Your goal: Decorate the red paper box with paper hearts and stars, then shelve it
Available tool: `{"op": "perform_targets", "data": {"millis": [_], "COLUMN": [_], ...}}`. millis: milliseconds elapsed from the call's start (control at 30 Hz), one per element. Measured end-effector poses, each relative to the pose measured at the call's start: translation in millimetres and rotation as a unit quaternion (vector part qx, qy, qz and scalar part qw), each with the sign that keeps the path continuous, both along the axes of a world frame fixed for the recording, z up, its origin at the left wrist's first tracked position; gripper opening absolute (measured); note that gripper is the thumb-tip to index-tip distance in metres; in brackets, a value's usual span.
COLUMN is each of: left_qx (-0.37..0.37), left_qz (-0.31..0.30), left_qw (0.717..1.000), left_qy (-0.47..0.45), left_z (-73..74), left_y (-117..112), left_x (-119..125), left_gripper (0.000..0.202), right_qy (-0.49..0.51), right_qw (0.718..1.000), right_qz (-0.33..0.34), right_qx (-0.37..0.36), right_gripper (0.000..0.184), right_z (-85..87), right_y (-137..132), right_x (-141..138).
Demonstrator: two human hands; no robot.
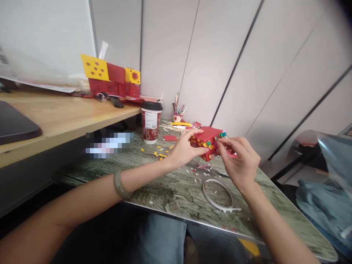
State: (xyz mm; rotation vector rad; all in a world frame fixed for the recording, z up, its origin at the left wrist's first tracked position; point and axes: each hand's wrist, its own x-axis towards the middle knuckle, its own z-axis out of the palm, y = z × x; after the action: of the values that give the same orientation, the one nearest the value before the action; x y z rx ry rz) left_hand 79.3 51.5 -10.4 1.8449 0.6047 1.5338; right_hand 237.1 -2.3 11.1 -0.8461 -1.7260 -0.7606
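Observation:
A red box [210,133] with yellow stars and small coloured paper pieces on its sides is held up over the table. My left hand [187,146] grips its left side, thumb along the front and fingers at the top edge. At the right end of the box, my right hand [241,157] has thumb and forefinger pinched together, touching the row of coloured pieces [210,145]. What sits between those fingertips is too small to make out. Below the hands lies a roll of double-sided tape [218,194], its loose white end on the table.
On the wood-grain table [162,190] are paper scraps, yellow cutouts [156,154], a red card [170,138], a lidded paper cup [151,123] and a pen holder [178,117]. Partly hidden scissors [222,173] lie behind the tape. Red and yellow boxes [115,75] stand on the raised shelf [90,113] at left.

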Motion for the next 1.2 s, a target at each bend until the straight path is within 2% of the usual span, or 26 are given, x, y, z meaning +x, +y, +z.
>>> {"op": "perform_targets", "data": {"millis": [200, 333, 600, 767, 1033, 1200], "left_qx": [0.004, 0.016, 0.097, 0.122, 0.151, 0.167], "left_qz": [-0.003, 0.003, 0.045, 0.062, 0.092, 0.104], "left_qw": [1.0, 1.0, 0.994, 0.99, 0.983, 0.979], "left_qy": [-0.016, -0.006, 0.015, 0.021, 0.038, 0.044], "left_z": [-0.8, -0.3, 3.0, 3.2, 0.6, 1.0], "left_y": [1, -1, -7, -9, -11, -14], "left_x": [1, 1, -1, -1, -2, -2], "left_gripper": [0.05, 0.05, 0.051, 0.052, 0.054, 0.054], "right_qy": [0.05, 0.04, 0.048, 0.074, 0.037, 0.02], "right_qw": [0.998, 0.999, 0.998, 0.996, 0.999, 0.999], "right_qz": [-0.012, -0.001, 0.01, -0.01, -0.023, -0.019], "right_qx": [-0.033, -0.032, -0.036, -0.049, -0.014, -0.019], "right_gripper": [0.006, 0.005, 0.004, 0.006, 0.004, 0.005], "right_z": [1.3, 1.6, 2.1, 0.5, 3.2, 1.4], "right_y": [-2, -3, -3, -4, -7, -6], "right_x": [-1, -3, -3, -3, -4, -4]}}
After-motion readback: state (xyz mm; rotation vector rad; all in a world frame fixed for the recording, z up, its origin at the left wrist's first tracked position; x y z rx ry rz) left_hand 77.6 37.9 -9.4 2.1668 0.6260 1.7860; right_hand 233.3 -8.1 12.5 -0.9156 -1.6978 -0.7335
